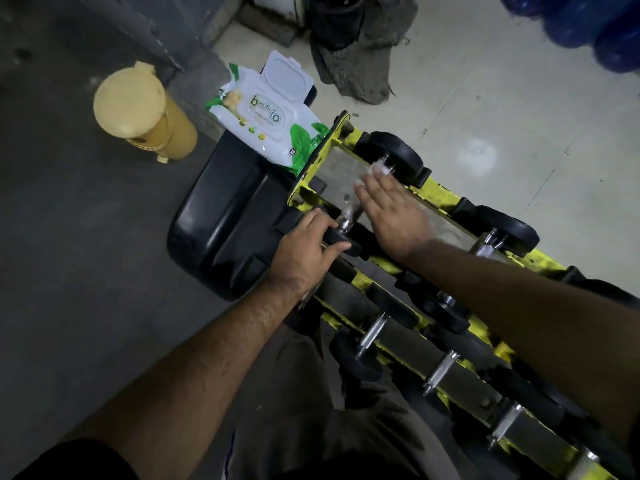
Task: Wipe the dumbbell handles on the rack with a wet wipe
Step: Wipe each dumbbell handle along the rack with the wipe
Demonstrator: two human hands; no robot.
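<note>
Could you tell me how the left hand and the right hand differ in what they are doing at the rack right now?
The left hand grips a dumbbell's black end weight, fingers curled over it; the right hand lies with straight fingers over the handle. The right hand has a white wet wipe at its fingertips; the left hand has none. Both work on the same dumbbell at the end of the yellow rack.

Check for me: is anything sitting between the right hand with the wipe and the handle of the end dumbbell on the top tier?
Nothing visible is in the way. The right hand lies flat along that dumbbell handle with the wet wipe showing at its fingertips. The left hand grips the near weight head, clear of the handle's length.
</note>
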